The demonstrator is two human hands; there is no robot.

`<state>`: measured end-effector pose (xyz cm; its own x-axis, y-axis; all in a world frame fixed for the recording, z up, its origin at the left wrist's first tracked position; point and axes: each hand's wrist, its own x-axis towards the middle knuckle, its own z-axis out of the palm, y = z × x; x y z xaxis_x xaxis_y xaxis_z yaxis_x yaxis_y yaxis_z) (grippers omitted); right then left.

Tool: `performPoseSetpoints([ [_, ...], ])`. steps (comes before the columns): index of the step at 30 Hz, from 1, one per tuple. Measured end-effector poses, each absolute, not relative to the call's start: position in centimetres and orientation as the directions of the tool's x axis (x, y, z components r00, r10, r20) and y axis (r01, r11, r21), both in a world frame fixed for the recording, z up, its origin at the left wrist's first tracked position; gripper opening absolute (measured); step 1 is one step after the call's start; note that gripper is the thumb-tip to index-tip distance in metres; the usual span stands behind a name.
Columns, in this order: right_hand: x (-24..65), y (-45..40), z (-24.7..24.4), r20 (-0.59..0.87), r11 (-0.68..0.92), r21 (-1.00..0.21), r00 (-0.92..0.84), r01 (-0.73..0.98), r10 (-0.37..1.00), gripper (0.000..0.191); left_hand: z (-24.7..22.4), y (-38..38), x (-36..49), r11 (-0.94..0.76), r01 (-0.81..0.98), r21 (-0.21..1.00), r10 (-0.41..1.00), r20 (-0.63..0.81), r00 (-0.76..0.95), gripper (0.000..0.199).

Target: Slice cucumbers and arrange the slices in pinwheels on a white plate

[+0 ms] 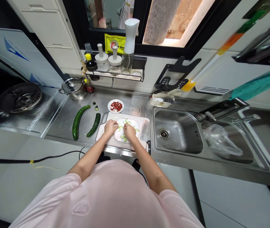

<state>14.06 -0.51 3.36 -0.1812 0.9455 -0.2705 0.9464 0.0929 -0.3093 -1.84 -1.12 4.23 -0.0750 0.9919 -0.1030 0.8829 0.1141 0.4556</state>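
Note:
A white plate [119,136] rests on a pale cutting board [108,139], with several thin green-edged cucumber slices [123,138] laid out on it. My left hand [110,127] is at the plate's left edge, its fingers pinched together on something too small to make out. Over the middle of the plate is my right hand [129,130], fingers closed; what they hold, if anything, is hidden. A cleaver [146,130] lies along the board's right side. Left of the board are a cut cucumber [94,125] and a longer cucumber [77,123]. Small cucumber ends [96,108] lie behind them.
Behind the board stands a small plate of red pieces [116,106]. A lidded steel pot [73,88] is at the back left, a black pan [18,97] farther left. The sink [177,133] is on the right; a bottle rack [116,75] hangs on the wall.

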Motion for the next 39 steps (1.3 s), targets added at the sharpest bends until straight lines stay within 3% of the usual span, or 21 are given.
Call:
performPoseSetpoints([
  [15, 13.4, -0.8, 3.3, -0.277, 0.135, -0.275, -0.213, 0.952, 0.937, 0.024, 4.3, -1.2, -0.7, 0.172, 0.919, 0.355, 0.98, -0.156, -0.123, 0.015],
  [30, 14.0, -1.1, 3.7, -0.283, 0.114, -0.313, -0.207, 0.943, 0.937, 0.028, 4.0, -0.8, -0.8, 0.14, 0.939, 0.314, 0.983, -0.155, -0.095, 0.015],
  [39, 15.6, -2.1, 4.6, -0.115, 0.115, -0.47, -0.19, 0.875, 0.975, 0.025, 5.0, -1.0, -0.2, 0.133, 0.957, 0.257, 0.979, -0.187, -0.085, 0.015],
])
